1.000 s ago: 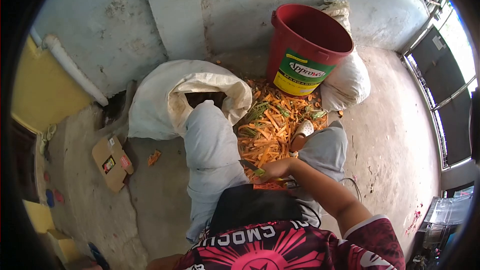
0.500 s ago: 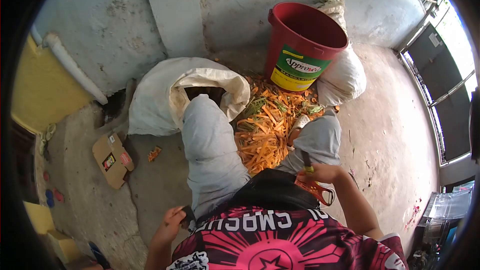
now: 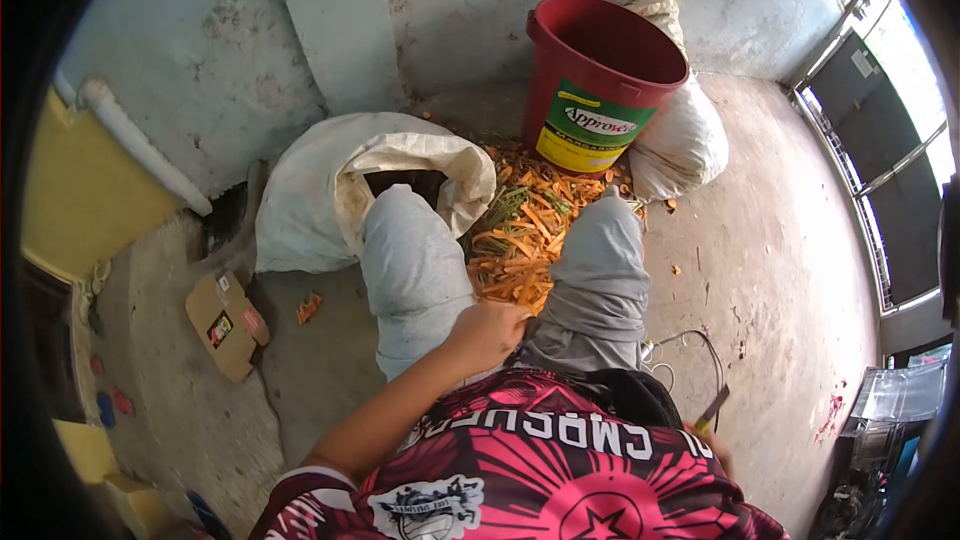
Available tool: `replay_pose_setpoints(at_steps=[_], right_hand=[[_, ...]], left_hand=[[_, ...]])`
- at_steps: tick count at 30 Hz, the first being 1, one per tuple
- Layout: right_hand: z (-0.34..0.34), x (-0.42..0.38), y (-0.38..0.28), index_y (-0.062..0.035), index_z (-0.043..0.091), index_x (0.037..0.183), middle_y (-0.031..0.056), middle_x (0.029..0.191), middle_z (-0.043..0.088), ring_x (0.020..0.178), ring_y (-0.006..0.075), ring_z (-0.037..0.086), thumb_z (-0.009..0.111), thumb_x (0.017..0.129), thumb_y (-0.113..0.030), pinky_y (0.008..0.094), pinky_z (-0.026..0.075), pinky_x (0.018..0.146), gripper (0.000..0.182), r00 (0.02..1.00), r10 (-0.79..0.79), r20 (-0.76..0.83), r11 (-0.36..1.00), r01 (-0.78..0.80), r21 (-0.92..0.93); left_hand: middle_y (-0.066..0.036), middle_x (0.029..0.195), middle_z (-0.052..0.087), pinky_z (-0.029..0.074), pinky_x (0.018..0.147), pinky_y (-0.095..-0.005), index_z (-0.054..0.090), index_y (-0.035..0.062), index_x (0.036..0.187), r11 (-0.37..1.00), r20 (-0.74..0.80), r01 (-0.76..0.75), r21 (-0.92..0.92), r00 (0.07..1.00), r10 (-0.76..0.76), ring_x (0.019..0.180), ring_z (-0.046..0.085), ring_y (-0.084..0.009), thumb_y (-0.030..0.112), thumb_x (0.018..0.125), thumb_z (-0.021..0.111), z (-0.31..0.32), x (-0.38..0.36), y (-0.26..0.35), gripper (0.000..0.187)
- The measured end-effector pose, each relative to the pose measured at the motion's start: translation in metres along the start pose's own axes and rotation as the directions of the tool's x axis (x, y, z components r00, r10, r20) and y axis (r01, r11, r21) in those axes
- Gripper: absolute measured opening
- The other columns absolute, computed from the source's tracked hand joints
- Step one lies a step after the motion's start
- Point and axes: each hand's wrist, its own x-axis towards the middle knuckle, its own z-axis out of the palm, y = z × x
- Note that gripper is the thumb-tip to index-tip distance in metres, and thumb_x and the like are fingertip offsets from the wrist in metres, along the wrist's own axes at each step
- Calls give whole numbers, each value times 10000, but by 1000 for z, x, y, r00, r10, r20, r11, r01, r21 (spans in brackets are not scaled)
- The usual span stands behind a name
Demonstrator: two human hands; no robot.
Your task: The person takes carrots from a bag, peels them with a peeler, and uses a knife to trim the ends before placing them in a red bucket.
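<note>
My left hand (image 3: 488,336) is over my lap between my knees, with its fingers closed. Whatever it may hold is hidden. My right hand (image 3: 717,448) is low beside my right hip, largely covered by my shirt. A knife (image 3: 716,406) with a dark blade and a yellowish handle sticks up from it. Below my knees, a heap of orange peelings (image 3: 515,265) with some green bits covers the floor. The open white sack (image 3: 320,190) lies beyond my left knee, its mouth rolled back and its inside dark.
A red bucket (image 3: 590,65) with a green and yellow label stands behind the peelings. Next to it leans a filled white sack (image 3: 685,145). A flattened cardboard piece (image 3: 226,325) lies to the left. Thin cables (image 3: 700,340) show by my right thigh. A wall (image 3: 470,10) closes the back.
My left hand has moved from beside my left hip to between my knees. My right hand has dropped back with the knife; the orange tool it held is out of sight. My right knee has swung inward.
</note>
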Motion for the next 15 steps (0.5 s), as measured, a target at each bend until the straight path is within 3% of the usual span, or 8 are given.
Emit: replay_pose_setpoints(at_steps=[2,4,7,10,13,14,15], right_hand=[[-70,8,89,-59,485,1134,40,1056,544,963,153,498,473,811,-285,272,406,818,395,993,-81,-81,994,87,67],[-78,10,120,-58,487,1127,44,1054,544,962,159,499,471,812,-288,278,406,818,391,986,-28,-164,990,51,135],[-58,15,126,-56,489,1117,51,1052,545,961,167,500,468,813,-292,289,407,817,385,966,114,-232,982,-75,173],[-46,21,126,-53,491,1107,57,1050,546,961,175,502,466,815,-297,299,407,816,381,956,163,-245,978,-123,170],[-37,30,122,-51,493,1096,63,1047,546,960,183,503,463,817,-301,309,408,814,376,954,184,-236,977,-151,153],[-35,33,121,-50,494,1093,65,1047,546,959,186,503,462,817,-303,313,408,814,375,954,189,-231,976,-157,150],[-34,35,119,-50,495,1089,67,1046,547,959,189,504,461,818,-304,316,408,814,374,954,195,-229,976,-165,144]], left_hand=[[-159,734,566,422,590,-424,546,48,815,998,91,-59,-11,994,60,697,545,-339,171,768,454,13,26,-2,162],[-158,759,572,420,597,-432,547,68,816,996,195,-86,8,977,83,713,549,-336,204,767,462,25,49,9,168],[-154,732,568,417,592,-436,547,80,803,976,204,-210,-54,955,216,701,548,-336,228,769,463,50,68,29,174],[-153,705,560,419,592,-434,550,85,790,965,401,-253,-74,878,261,686,545,-339,232,776,460,60,64,41,173],[-113,699,556,420,578,-373,534,64,758,958,327,-204,-200,908,261,653,553,-278,292,751,539,26,32,29,228],[-94,705,551,407,558,-343,520,44,736,974,369,-84,-208,916,158,627,540,-243,329,736,577,11,18,15,291],[-91,652,535,394,533,-325,518,33,707,980,314,-46,-194,943,107,574,515,-226,333,732,595,-7,-2,-2,310]])
